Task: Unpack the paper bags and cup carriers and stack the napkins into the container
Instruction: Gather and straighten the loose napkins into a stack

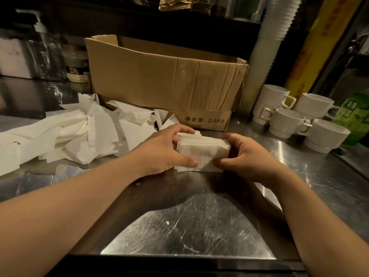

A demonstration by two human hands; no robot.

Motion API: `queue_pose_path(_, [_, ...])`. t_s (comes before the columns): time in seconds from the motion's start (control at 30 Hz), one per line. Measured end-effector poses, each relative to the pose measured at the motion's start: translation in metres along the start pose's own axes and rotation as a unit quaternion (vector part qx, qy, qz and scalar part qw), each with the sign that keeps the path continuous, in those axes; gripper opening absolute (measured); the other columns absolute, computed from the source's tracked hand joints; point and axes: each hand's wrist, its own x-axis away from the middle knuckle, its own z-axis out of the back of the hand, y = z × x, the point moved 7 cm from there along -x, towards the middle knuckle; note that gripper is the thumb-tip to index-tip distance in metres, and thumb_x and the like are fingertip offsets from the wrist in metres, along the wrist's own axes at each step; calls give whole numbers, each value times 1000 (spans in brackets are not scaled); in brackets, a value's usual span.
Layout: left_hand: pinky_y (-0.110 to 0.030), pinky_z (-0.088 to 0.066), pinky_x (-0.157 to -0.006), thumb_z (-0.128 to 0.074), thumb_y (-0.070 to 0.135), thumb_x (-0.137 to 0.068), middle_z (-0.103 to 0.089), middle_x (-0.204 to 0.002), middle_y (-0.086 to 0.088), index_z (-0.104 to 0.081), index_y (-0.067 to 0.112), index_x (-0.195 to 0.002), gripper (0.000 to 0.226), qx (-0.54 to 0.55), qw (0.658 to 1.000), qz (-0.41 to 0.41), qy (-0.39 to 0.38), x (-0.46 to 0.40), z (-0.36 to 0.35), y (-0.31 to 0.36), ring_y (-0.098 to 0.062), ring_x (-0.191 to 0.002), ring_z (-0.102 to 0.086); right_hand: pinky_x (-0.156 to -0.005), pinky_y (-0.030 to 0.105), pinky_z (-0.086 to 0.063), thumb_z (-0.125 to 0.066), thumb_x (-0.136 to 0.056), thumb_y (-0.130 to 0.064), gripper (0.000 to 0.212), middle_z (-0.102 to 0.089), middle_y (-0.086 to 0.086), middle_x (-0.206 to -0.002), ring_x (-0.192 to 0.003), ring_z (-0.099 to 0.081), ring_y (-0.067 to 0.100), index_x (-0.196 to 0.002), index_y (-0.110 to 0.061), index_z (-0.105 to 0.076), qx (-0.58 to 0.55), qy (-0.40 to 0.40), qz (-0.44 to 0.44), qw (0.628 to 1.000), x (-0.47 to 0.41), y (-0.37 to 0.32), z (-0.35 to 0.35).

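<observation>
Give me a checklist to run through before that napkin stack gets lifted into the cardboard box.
1. Both hands on the stack: ok. The left hand and right hand press the napkin stack from either side.
2. Stack squared up: not ok. A loose sheet sticks out at the bottom front.
3. Box open on top: ok. The cardboard box stands right behind the stack, flaps out of the way.
4. Room inside the box: cannot tell. Its inside is hidden.
5. Path clear: ok. The mugs sit off to the right, the loose napkin pile to the left.
</observation>
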Motion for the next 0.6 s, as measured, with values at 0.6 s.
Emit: queue_pose_path(0.6, [-33, -52, -98, -86, 69, -61, -67, -120, 21, -60, 48, -130, 77, -90, 996, 1, 5, -8, -6, -5, -6, -112, -62, -92, 21, -53, -83, -80, -9, 88, -52, -12, -130, -112, -61, 10, -149, -32, -35, -28, -6, -14, 1000, -5, 6, -9])
